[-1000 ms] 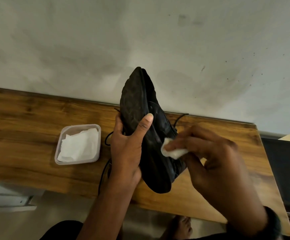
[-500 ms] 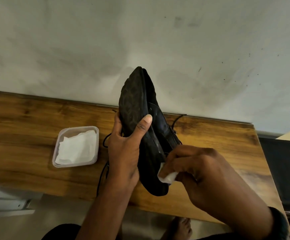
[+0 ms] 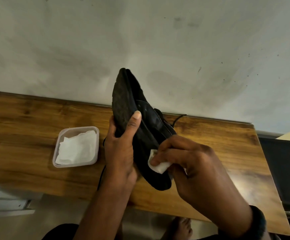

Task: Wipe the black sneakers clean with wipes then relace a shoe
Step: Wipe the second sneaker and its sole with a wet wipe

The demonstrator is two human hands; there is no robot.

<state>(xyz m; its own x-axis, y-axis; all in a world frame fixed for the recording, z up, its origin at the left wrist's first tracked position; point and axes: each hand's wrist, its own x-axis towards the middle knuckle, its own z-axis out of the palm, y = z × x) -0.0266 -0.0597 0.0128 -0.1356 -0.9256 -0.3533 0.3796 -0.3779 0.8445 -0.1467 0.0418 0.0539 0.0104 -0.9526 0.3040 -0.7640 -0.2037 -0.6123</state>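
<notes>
we read no text here, no brand on the black sneaker (image 3: 123, 103), no label on the tub (image 3: 79, 128), none on the counter (image 3: 19, 135)

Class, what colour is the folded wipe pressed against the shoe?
White, seen in the head view: the wipe stands out against the black sneaker.

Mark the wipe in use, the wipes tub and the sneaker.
wipe (image 3: 159, 166), head view, white folded corner under the fingertips
wipes tub (image 3: 68, 131), head view, bare far wall
sneaker (image 3: 121, 104), head view, middle of the sole
</notes>
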